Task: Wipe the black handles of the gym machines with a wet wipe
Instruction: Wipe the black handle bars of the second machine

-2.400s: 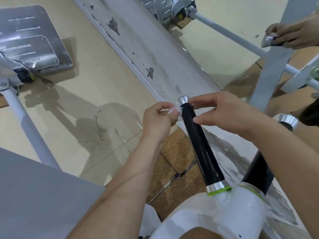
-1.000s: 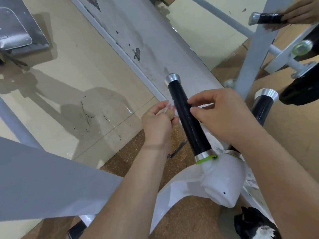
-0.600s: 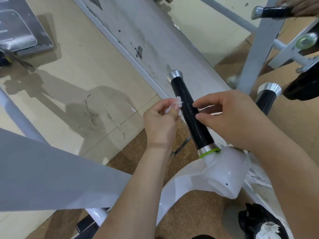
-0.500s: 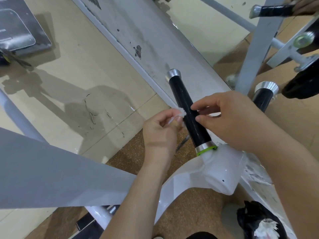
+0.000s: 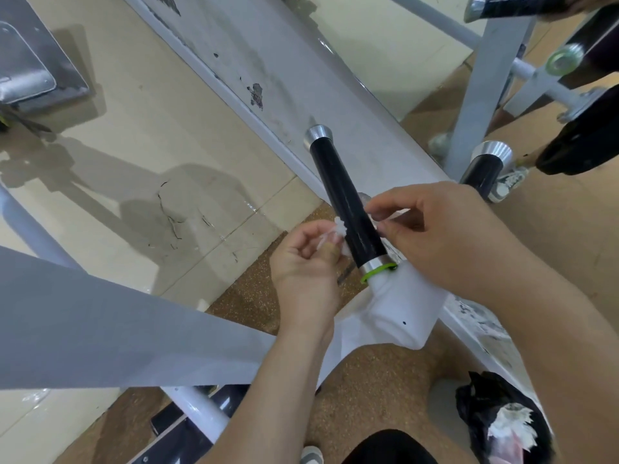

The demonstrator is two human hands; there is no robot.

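The wet wipe (image 5: pixel 340 228) is looped round the lower part of the black handle (image 5: pixel 341 202), a little above the chrome collar (image 5: pixel 374 264) and its green ring (image 5: pixel 377 272). One bunched end is pinched between thumb and fingers of the left hand (image 5: pixel 301 262). The other end is pinched by the fingertips of the right hand (image 5: pixel 435 232), just beside the handle on its far side. How much of the wipe lies behind the handle cannot be told.

The step in hand is judged to be a strap-style rub of this handle. For it to be done well, both ends should be held taut so that the wipe is pressed against the rubber all the way round. The ends are best drawn alternately while the loop is worked along the full length, from the collar up to the chrome cap (image 5: pixel 318 132). If one end is let slip, contact is likely to be lost. A second black handle (image 5: pixel 482 171) stands near on the right and is presumably to be wiped as well.
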